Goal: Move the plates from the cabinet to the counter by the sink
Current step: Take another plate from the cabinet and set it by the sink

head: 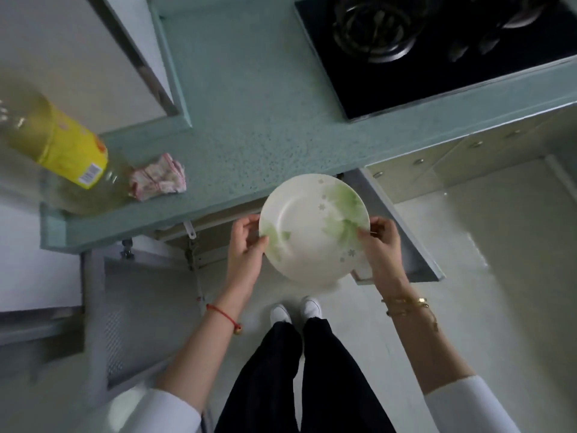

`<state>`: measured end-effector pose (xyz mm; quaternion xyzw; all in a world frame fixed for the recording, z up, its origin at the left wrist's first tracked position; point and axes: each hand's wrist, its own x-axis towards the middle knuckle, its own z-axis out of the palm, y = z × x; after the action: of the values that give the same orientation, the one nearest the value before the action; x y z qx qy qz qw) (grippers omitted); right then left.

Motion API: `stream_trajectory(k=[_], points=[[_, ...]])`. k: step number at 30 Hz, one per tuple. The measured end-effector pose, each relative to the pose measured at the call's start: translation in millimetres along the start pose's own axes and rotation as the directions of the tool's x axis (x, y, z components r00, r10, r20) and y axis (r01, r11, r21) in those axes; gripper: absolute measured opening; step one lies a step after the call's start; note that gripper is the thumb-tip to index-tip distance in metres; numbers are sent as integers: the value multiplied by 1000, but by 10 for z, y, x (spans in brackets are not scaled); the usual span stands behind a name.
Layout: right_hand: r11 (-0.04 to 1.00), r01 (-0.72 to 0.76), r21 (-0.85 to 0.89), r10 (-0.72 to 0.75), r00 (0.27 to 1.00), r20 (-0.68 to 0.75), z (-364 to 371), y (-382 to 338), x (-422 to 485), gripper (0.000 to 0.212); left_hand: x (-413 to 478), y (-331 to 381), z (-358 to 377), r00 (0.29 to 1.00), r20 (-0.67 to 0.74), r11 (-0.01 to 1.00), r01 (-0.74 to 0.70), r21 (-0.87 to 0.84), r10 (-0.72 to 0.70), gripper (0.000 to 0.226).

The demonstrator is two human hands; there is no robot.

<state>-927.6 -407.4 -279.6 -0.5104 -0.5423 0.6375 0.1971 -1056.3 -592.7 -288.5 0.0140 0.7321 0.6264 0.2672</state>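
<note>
A white plate [307, 220] with green leaf marks and small flowers is held level in front of the counter edge, above the open cabinet below. My left hand [246, 245] grips its left rim with thumb on top. On the opposite rim, my right hand [379, 242] holds it the same way. The plate's far edge overlaps the teal speckled counter [249, 104]. No other plate shows; the cabinet's inside is hidden by the plate and counter.
A large yellow-labelled oil bottle [62, 145] stands at the counter's left end beside a crumpled pink-and-white cloth [159, 178]. A black gas hob [437, 48] lies at the back right. Open cabinet doors, one right [402, 232] and one left [140, 314], flank my legs.
</note>
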Motion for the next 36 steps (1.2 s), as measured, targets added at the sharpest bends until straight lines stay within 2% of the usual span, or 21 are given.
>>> stream_trajectory(k=[6,11,16,24,36], points=[[980,108,167,-79,982,-169,-545,-598,-387,21,-143,806,368,956,271,993,-115,-5,112,39],[957,132,259,-49,951,-306,-1201,-769,-679,29,-319,1154,900,863,490,991,-133,-12,122,37],[941,153,302,-12,907,-421,-1901,-778,-950,31,-561,1302,1562,751,657,995,-95,6,68,36],[917,251,309,-19,803,-595,-3138,-861,-1089,29,-1190,1395,2861,620,784,998,-65,21,24,35],[902,336,272,-57,716,-696,-5289,-1065,-810,30,-2285,1604,4997,554,831,997,-79,-5,48,35]])
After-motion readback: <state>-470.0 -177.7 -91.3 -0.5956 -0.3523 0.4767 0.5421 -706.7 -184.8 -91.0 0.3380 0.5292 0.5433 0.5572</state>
